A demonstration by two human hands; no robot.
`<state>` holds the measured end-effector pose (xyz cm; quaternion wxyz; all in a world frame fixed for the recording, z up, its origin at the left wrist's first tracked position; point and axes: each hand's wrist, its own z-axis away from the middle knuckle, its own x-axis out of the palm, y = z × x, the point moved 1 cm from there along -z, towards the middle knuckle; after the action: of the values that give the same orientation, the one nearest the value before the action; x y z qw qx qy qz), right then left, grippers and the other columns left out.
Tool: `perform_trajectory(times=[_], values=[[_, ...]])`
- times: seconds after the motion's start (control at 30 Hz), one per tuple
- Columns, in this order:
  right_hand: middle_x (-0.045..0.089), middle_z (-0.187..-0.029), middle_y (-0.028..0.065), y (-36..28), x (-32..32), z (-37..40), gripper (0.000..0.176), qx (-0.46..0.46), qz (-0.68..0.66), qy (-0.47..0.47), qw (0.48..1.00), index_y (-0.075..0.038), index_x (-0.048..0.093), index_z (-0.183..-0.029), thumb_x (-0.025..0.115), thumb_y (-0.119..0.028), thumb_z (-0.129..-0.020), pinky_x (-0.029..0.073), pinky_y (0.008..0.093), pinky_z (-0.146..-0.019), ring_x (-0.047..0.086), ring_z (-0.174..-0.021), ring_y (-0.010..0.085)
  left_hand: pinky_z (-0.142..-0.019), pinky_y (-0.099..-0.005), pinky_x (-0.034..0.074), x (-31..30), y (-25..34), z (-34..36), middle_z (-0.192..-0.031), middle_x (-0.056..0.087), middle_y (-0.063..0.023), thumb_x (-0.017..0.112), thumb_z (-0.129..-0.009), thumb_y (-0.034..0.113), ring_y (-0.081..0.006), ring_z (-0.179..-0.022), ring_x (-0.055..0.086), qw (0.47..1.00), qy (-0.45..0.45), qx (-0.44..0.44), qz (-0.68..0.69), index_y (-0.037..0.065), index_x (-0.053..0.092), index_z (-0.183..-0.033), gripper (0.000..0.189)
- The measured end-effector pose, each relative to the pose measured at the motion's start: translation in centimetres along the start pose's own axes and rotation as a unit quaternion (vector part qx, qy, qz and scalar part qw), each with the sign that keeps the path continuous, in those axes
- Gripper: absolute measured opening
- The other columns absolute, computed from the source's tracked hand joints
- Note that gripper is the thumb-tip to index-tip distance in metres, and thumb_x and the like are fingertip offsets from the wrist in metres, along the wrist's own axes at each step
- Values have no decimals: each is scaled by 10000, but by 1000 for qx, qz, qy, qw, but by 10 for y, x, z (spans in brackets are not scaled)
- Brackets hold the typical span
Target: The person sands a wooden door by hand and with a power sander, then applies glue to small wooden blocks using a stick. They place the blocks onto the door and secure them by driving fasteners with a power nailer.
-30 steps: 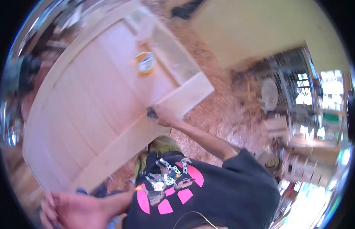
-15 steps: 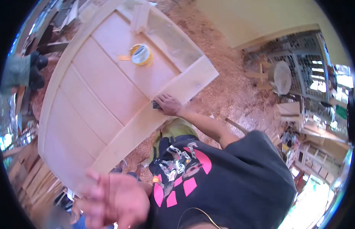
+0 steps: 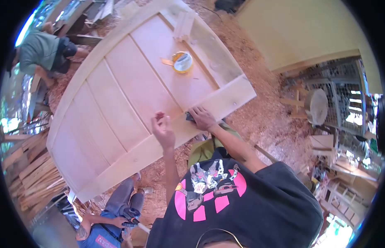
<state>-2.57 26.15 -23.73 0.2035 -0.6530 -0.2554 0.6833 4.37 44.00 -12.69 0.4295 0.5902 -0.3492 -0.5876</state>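
Observation:
A large pale wooden door panel (image 3: pixel 113 165), curved along one long edge and grooved across its face, lies in front of me. My right hand (image 3: pixel 202 118) rests on its near frame board, fingers wrapped over a small dark grey sanding pad (image 3: pixel 189 117) that is mostly hidden under the palm. Above the panel near the same board, my left hand (image 3: pixel 162 130) is raised with its fingers loosely bent and apart, and nothing shows in it. A yellow tub (image 3: pixel 182 63) with a whitish top sits on the panel, a flat wooden stick (image 3: pixel 166 61) beside it.
Wood strips (image 3: pixel 184 27) lie on the panel's far end. One person (image 3: pixel 47 53) bends at the far left; another (image 3: pixel 105 227) at lower left holds a tool. Stacked boards (image 3: pixel 39 177) stand left. Shavings cover the floor (image 3: pixel 258 111); a round wooden slab (image 3: pixel 316 106) is at right.
My left hand has moved from the lower left foreground up over the panel. The right hand stays on the pad at the frame board. The view has shifted, showing more of both other people.

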Motion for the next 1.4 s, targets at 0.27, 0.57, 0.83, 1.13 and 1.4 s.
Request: perform_trajectory(times=[0.27, 0.57, 0.83, 1.13, 1.4], values=[[660, -1097, 185, -34, 8, -29, 455, -23, -68, -71, 995, -72, 584, -1242, 703, -217, -827, 522, 494, -891, 640, -1046, 396, -943, -371, 516, 10, -61, -16, -1103, 667, -123, 688, -920, 94, -233, -1061, 636, 995, 87, -48, -28, -11, 617, -1158, 271], [696, -1072, 212, -88, -108, -23, 315, -142, -70, -267, 950, -57, 685, -1204, 700, -218, -933, 535, 460, -876, 673, -1023, 391, -1190, -639, 237, -33, -118, -13, -1564, 404, -162, 731, -863, 388, -372, -1463, 352, 873, 190, -93, -440, 220, 486, -1474, 680], [728, -1043, 154, 65, -282, -77, 259, 147, -72, -121, 979, -21, 675, -1162, 650, -213, -990, 533, 376, -857, 682, -965, 234, -1189, -623, 218, -176, -112, -30, -1594, 397, -85, 672, -896, 422, -355, -1473, 343, 868, 223, -152, -417, 279, 510, -1468, 611], [720, -985, 184, 103, -352, -262, 295, 109, 41, -89, 989, 14, 647, -1124, 633, -258, -1014, 533, 418, -802, 691, -889, 293, -1184, -541, 256, -126, -82, -26, -1567, 428, -107, 678, -879, 323, -334, -1452, 373, 875, 253, -126, -392, 210, 552, -1433, 579], [676, -947, 237, -69, -231, -503, 292, -283, 91, -104, 949, -17, 594, -1038, 626, -305, -1005, 489, 529, -770, 647, -905, 455, -1193, -589, 222, -132, -101, -34, -1601, 389, -126, 720, -867, 368, -337, -1487, 339, 843, 282, -227, -398, 171, 525, -1456, 652]])
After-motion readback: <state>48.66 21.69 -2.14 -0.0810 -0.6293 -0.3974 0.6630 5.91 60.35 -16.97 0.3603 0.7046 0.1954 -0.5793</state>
